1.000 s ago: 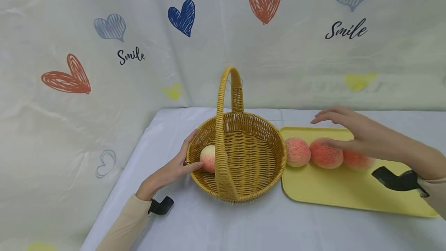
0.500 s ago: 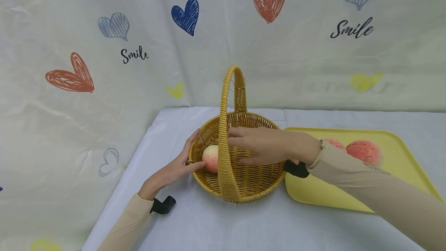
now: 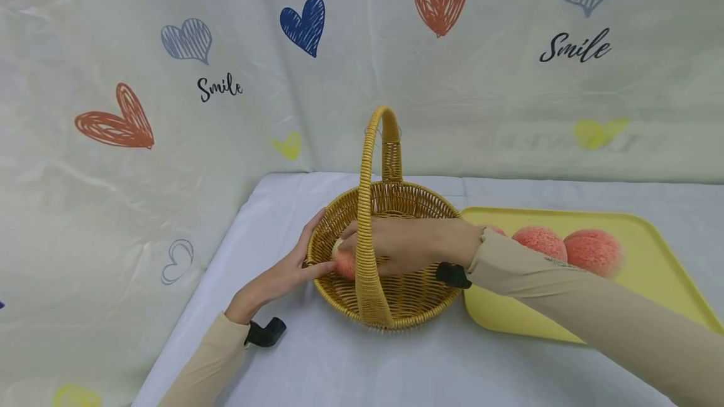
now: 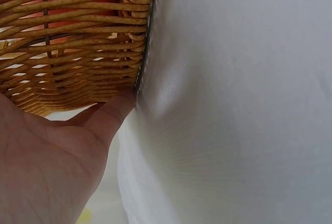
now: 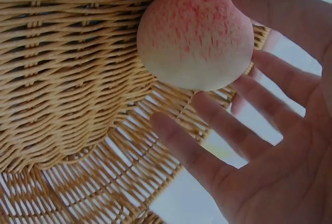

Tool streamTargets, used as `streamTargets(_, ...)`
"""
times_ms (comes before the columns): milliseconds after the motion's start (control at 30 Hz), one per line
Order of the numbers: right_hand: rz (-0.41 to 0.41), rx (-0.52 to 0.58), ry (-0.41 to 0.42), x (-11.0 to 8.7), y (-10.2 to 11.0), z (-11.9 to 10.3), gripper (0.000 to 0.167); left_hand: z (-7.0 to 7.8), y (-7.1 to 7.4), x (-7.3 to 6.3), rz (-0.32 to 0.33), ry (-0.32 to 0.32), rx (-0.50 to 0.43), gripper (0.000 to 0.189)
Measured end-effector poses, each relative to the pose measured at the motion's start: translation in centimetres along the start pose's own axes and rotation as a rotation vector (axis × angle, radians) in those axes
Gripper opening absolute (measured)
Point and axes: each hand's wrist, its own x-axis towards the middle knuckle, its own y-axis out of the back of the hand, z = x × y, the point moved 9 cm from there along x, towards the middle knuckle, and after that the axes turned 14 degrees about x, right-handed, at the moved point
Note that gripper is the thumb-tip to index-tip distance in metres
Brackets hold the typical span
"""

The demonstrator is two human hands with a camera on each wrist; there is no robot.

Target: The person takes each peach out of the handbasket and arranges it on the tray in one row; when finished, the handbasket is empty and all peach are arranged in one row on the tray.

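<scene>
A wicker basket [image 3: 418, 306] with a tall arched handle stands on the table, one pink-and-cream peach [image 3: 344, 265] inside at its left. My left hand [image 3: 288, 272] grips the basket's left side, thumb over the rim and fingers outside; the left wrist view shows fingers against the weave. My right hand [image 3: 398, 245] reaches in under the handle to the peach. In the right wrist view, that peach [image 5: 194, 40] lies between the thumb and spread, nearly straight fingers [image 5: 228, 125], with fingertips at its edge. How firmly they touch it cannot be told.
A yellow tray [image 3: 526, 313] lies right of the basket, holding a row of peaches [image 3: 592, 251], partly covered by the right sleeve [image 3: 543, 287]. White cloth [image 3: 418, 369] covers the table. A heart-printed curtain [image 3: 486, 80] hangs behind.
My right hand has moved left from above the tray into the basket, reaching the peach there. My left hand stays on the basket's side. The view has shifted slightly.
</scene>
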Motion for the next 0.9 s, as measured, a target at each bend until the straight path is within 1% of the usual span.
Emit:
streamTargets(33, 0.018, -0.013, 0.008, -0.2, 0.2, 0.0, 0.030, 0.1, 0.0, 0.0, 0.001, -0.002, 0.000, 0.097)
streamTargets(133, 0.054, -0.040, -0.012, -0.9, 0.9, 0.2, 0.026, 0.2, 0.0, 0.1, 0.002, -0.003, -0.002, 0.097)
streamTargets(200, 0.065, -0.054, -0.057, -1.4, 1.1, 0.5, 0.030, 0.2, 0.0, 0.1, -0.001, 0.001, -0.005, 0.097)
streamTargets(233, 0.069, -0.057, -0.062, -1.5, 1.2, 0.5, 0.032, 0.2, 0.0, 0.1, -0.002, 0.003, -0.007, 0.097)
streamTargets(333, 0.071, -0.045, -0.093, -1.7, 1.3, 0.6, 0.033, 0.2, -0.1, 0.0, 0.000, 0.002, 0.000, 0.097)
streamTargets(500, 0.045, -0.019, -0.134, -2.0, 1.1, 0.8, 0.038, 0.3, -0.1, 0.0, 0.008, -0.004, 0.004, 0.098)
streamTargets(633, 0.037, -0.037, -0.134, -2.2, 1.0, 0.8, 0.049, 0.3, -0.1, 0.0, 0.011, -0.002, 0.004, 0.098)
streamTargets(733, 0.043, -0.047, -0.152, -2.4, 1.1, 1.0, 0.058, 0.3, -0.1, 0.0, 0.012, 0.003, 0.010, 0.099)
streamTargets(800, 0.036, -0.057, -0.187, -2.5, 1.1, 1.2, 0.062, 0.3, -0.1, 0.0, 0.013, 0.006, 0.017, 0.099)
streamTargets(900, 0.029, -0.059, -0.248, -2.7, 0.9, 1.7, 0.062, 0.2, -0.1, 0.0, 0.012, 0.007, 0.019, 0.099)
